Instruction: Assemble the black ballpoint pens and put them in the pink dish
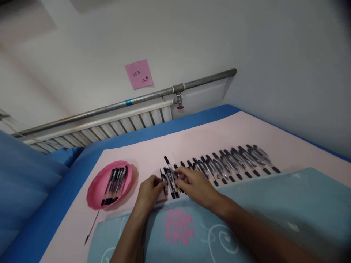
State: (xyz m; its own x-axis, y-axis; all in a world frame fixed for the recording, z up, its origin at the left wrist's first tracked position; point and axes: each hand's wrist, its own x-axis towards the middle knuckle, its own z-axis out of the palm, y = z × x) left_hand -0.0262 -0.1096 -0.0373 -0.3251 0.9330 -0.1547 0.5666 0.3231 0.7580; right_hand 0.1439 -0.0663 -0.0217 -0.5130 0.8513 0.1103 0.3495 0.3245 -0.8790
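Note:
My left hand [150, 189] is closed in a pinch, thumb and forefinger on a slim dark pen piece [165, 182]; I cannot tell if it is a whole pen. To its right, my right hand [195, 182] has thumb and fingers drawn together at a black-capped pen [170, 166] that slants up and left. Its lower end is hidden by the fingers. Clear pens with black ends [170, 184] lie between the hands. A long row of similar pens [230, 162] stretches off to the right, partly blurred.
A pink scalloped bowl [91, 188] at left holds several pens. Beside it lies a thin refill-like stick [91, 228]. A teal cloth [208, 219] covers the near side of the pale pink sheet [148, 148]. A radiator [109, 128] stands behind.

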